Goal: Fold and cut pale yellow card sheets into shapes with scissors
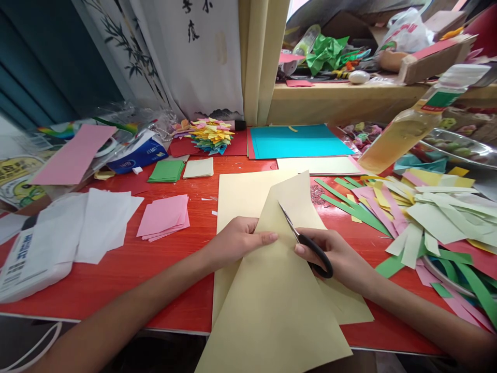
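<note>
My left hand (pixel 241 242) pinches the left edge of a large cream paper sheet (pixel 283 290), thumb on top. The sheet is tilted and bent, its lower part hanging over the table's front edge. My right hand (pixel 337 256) is closed around the black handles of a pair of scissors (pixel 315 253), whose metal blades lie against the sheet and point up and left. Beneath is another cream sheet (pixel 236 199) on the red table (pixel 174 290).
Pink squares (pixel 165 216), green squares (pixel 166 171) and white tissues (pixel 103 223) lie left. Behind are blue paper (pixel 297 142) and a folded-paper ornament (pixel 212 135). Paper strips (pixel 438 207) and a tilted-looking bottle (pixel 404 132) stand at the right.
</note>
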{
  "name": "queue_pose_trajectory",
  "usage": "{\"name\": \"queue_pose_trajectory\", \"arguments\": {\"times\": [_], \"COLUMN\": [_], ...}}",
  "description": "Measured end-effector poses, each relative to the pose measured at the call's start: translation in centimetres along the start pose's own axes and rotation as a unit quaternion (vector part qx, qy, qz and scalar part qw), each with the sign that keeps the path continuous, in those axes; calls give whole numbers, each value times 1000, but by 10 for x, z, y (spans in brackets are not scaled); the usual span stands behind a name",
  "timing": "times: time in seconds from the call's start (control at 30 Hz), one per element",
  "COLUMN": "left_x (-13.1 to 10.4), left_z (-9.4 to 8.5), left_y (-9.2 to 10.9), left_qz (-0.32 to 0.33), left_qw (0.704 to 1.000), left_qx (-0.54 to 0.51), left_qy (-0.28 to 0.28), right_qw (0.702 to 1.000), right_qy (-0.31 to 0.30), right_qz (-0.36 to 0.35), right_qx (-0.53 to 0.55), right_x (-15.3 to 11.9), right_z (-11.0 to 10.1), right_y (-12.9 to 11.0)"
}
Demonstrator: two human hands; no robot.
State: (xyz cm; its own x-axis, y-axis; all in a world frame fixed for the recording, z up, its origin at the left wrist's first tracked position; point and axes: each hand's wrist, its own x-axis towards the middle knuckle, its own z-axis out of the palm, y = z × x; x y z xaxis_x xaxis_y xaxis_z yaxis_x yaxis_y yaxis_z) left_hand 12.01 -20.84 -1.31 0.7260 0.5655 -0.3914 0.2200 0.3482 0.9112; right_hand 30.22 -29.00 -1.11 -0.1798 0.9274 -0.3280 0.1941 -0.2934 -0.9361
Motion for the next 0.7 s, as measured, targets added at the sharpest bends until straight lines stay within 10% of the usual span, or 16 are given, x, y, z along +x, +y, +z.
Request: {"name": "queue_pose_trajectory", "arguments": {"times": [0.7], "left_x": [2], "left_z": [1], "left_y": [-4], "left_qz": [-10], "left_qw": [1000], "left_qx": [-1], "left_qy": [-18], "right_qw": [999], "right_qy": [1], "right_qz": [7], "right_qx": [36], "right_x": [1], "right_z": [2], "right_y": [-1]}}
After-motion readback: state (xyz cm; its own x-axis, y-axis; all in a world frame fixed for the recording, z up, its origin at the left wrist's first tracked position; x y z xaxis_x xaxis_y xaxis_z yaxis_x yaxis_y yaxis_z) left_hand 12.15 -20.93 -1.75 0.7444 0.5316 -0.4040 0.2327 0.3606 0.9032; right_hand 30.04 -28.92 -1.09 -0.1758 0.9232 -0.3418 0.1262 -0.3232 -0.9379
